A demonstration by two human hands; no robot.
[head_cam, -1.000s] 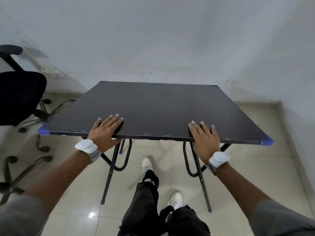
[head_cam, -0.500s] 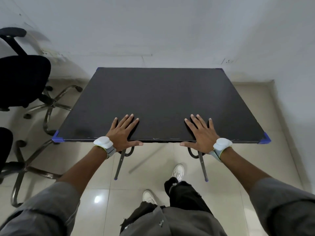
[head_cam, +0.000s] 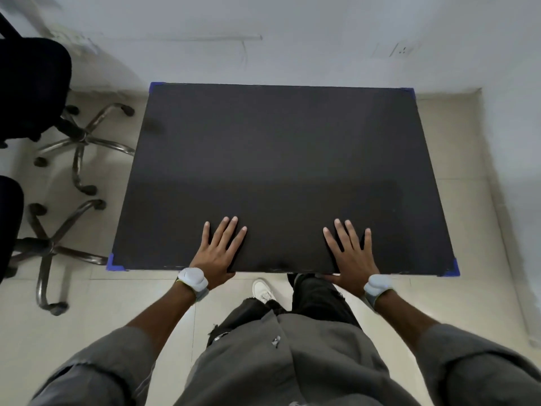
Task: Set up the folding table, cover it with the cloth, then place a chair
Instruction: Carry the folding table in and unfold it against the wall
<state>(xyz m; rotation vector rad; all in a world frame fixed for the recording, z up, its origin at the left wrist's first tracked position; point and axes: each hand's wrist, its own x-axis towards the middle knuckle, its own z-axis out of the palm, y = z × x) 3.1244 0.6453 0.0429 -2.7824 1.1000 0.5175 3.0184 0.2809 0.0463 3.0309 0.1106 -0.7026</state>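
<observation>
**A:** Where's the folding table (head_cam: 278, 171)?

**B:** Standing by the wall with its dark top level and no cloth on it yet. Two office chairs (head_cam: 32, 86) sit just to its left, probably kept handy for the last step.

**A:** And the hands?

**B:** The left hand (head_cam: 218, 253) and right hand (head_cam: 351, 256) lie flat at the near edge. The fingers are straight and slightly apart, gripping nothing. Likely they're pressing down to test its footing.

Your view is evenly lit by soft, cool light, the near half of the bench (head_cam: 281, 171) sitting darker than the far half, faint shadows hugging your fingers (head_cam: 224, 234), the wide lens bowing the floor (head_cam: 468, 171) edges, and the sleeves (head_cam: 102, 376) and upper-left wall (head_cam: 73, 39) smeared soft.
</observation>
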